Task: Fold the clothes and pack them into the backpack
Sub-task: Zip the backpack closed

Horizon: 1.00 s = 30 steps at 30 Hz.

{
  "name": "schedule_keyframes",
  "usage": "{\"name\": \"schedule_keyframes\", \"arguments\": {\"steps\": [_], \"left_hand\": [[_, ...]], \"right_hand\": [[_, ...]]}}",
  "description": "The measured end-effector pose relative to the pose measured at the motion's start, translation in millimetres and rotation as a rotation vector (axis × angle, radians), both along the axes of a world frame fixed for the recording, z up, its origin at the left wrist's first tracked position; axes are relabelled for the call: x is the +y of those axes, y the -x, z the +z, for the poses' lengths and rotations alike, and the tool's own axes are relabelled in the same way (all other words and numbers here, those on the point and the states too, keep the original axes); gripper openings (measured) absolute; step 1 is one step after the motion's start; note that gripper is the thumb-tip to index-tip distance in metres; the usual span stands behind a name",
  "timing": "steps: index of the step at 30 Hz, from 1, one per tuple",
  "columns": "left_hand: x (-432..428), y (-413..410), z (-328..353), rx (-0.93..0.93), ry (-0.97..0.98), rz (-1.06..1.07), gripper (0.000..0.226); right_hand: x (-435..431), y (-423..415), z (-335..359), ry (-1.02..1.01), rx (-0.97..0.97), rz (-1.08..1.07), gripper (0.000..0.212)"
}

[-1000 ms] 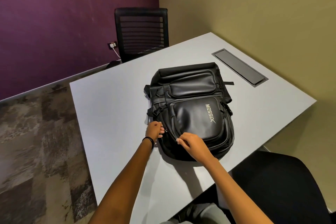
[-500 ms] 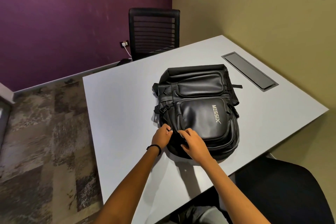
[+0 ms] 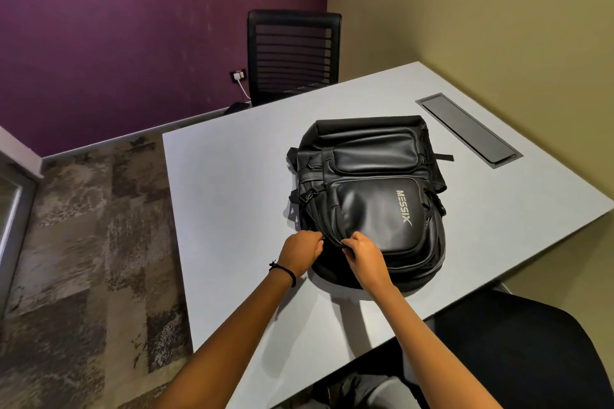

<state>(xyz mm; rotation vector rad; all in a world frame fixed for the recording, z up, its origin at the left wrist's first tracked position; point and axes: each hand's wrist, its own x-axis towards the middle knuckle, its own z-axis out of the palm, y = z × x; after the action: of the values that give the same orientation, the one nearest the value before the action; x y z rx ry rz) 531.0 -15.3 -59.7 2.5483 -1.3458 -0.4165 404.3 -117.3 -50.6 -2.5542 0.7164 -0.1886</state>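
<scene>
Over the last second our two hands had drawn closer together at the near left corner of the backpack (image 3: pixel 375 209). Our head had turned left, so the bag sat further right in view. The bag itself had not shifted.

It lay flat on its back, front panel up and its top end away from us, which put its side zip line within easy reach. It looked plump. We saw no clothes anywhere, so we judged them already inside, though we could not tell whether the zip was being run shut or open.

The left grip (image 3: pixel 299 256) was curled closed on the bag's edge, we judged to hold the fabric taut. The right grip (image 3: pixel 365 259), just beside it, pinched thumb to forefinger on a small dark tab we took for the zip pull (image 3: pixel 343 244).

Around us stood a purple wall (image 3: pixel 149 26) and an olive wall (image 3: pixel 465 26), meeting in a corner, with mottled carpet (image 3: pixel 83 242) to the left. The pale grey tabletop (image 3: pixel 232 192) carried the bag near our edge. A black chair (image 3: pixel 294 53) stood at its far side and another dark seat (image 3: pixel 531 359) was near our right. A cable hatch (image 3: pixel 468 128) lay flush in the surface, well apart from the bag. A wall socket (image 3: pixel 238 75) had a white cable plugged in.
</scene>
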Motion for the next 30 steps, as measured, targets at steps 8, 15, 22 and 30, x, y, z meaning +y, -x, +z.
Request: {"name": "schedule_keyframes", "arguments": {"steps": [8,15,22,30], "left_hand": [[9,2,4,0.050,0.058,-0.022,0.029],[14,3,0,0.155,0.186,0.003,0.022],[30,-11,-17,0.365,0.225,-0.003,0.023],[5,4,-17,0.562,0.167,0.291,0.010]], "right_hand": [[3,5,1,0.051,-0.062,0.075,0.034],[7,-30,9,0.203,-0.015,0.212,0.033],[-2,-37,1,0.273,0.003,0.271,0.007],[-4,-40,3,0.364,0.040,0.231,0.016]]}}
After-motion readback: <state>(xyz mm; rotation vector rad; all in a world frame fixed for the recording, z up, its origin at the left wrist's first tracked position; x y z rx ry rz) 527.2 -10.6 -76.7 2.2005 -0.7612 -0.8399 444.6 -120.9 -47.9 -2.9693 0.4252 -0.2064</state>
